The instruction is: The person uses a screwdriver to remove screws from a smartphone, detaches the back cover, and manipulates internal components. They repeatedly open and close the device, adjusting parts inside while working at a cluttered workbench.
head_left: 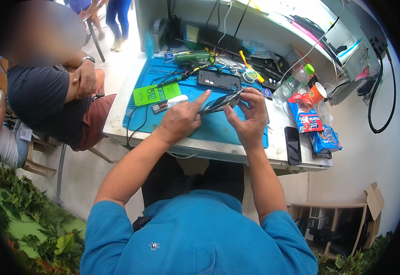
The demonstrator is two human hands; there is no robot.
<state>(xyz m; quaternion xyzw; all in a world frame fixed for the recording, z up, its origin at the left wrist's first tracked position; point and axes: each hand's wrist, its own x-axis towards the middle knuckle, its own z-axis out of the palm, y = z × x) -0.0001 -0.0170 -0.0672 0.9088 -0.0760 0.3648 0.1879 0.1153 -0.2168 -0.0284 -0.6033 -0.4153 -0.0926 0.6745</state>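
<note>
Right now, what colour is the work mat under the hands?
Blue; the work mat shows best in the head view.

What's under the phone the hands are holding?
Under the phone, held by the left hand and right hand, lies the blue mat on the white table. The hands hide part of the mat below them.

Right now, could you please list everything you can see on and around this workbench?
work mat: one, blue, covering the table
opened phone: one, dark, held in both hands
phone back shell: one, black, mat's far side
green card: one, mat's left
black phone: one, table's right edge
snack packets: two, red and blue, right
plastic bottle: one, clear, green cap
cup: one, orange
seated person: one, left
left hand: one, forefinger pressing the phone
right hand: one, gripping the phone
</note>
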